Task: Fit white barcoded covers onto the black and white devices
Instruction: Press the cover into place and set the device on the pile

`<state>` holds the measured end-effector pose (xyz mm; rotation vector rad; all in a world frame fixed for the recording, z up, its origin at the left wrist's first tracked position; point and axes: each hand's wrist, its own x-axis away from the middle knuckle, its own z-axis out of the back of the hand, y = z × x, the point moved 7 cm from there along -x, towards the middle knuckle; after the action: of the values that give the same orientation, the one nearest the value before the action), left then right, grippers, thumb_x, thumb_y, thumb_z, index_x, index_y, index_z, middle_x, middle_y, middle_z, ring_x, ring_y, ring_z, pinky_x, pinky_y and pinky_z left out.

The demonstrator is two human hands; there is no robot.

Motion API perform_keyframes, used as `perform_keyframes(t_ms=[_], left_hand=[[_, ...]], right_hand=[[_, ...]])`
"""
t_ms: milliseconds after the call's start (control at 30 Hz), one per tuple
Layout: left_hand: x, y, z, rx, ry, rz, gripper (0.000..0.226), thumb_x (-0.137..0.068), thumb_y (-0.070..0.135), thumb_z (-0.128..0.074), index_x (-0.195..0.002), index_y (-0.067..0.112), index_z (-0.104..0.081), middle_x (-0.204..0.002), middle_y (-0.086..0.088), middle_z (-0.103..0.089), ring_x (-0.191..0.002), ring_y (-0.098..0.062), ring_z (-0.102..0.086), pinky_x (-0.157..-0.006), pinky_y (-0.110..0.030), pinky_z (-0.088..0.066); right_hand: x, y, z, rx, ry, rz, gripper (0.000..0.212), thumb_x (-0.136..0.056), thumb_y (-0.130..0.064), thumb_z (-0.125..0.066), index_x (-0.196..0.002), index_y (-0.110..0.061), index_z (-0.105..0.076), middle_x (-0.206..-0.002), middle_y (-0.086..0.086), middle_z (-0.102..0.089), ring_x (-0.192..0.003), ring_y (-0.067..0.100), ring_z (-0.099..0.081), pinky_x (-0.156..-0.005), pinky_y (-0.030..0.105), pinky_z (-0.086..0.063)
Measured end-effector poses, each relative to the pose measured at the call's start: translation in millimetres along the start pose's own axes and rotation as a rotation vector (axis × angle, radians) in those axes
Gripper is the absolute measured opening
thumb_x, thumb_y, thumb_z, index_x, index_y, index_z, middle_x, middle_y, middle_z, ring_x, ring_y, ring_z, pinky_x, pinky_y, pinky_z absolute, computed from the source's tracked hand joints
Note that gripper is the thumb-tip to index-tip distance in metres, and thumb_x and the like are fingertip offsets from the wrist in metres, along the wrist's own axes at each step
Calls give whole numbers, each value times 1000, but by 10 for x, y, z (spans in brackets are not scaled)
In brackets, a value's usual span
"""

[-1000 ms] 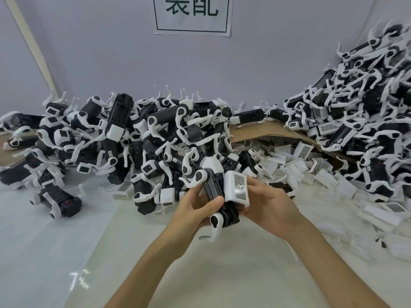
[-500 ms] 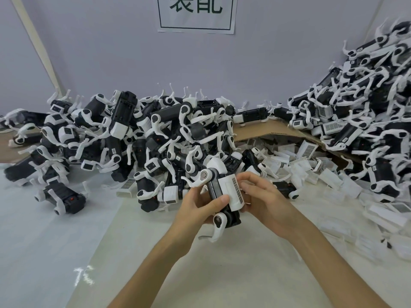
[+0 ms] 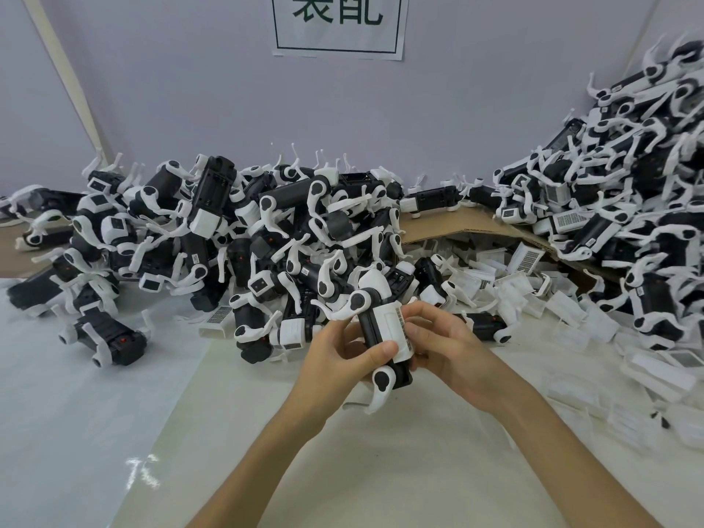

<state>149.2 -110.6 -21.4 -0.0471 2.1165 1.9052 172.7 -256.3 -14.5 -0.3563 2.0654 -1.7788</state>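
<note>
Left hand [image 3: 343,352] grips the device [image 3: 367,327] by its black body, right hand [image 3: 451,348] pinches the cover [image 3: 391,328]; looks like light, stiff, slick plastic, so I'd hold the flat sides.

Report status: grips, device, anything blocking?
Left grip holds device. Right grip pinches cover against it. Pile behind, not blocking.
</note>
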Motion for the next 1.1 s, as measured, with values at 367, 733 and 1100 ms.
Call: perform_keyframes(t_ms=[367,733,1100], left_hand=[[15,31,2,-99,-15,-59,54,-67,48,-78,-115,28,-65,-112,4,-74,-103,-26,-71,-88,-48,-59],[-11,21,54,32,8,-18,25,-81,25,-73,-105,20,-75,-102,-11,-77,-95,-31,-73,-78,-40,-63],[25,-1,-28,125,-58,71,42,-92,36,-60,-127,12,-65,-119,-8,-73,-108,-24,-71,-86,-33,-58]], right_hand=[[10,26,-19,25,-28,-8,17,-87,-30,-67,-100,-21,-72,-84,5,-64,-71,17,-53,-63,23,-49],[39,22,-146,23,-140,-16,48,-96,-38,-52,-134,-9,-60,-133,19,-61,-119,25,-59,-95,32,-50],[40,-9,-137,68,-131,18,45,-93,-32,-63,-130,-7,-60,-101,27,-55,-91,30,-48,-77,44,-36]])
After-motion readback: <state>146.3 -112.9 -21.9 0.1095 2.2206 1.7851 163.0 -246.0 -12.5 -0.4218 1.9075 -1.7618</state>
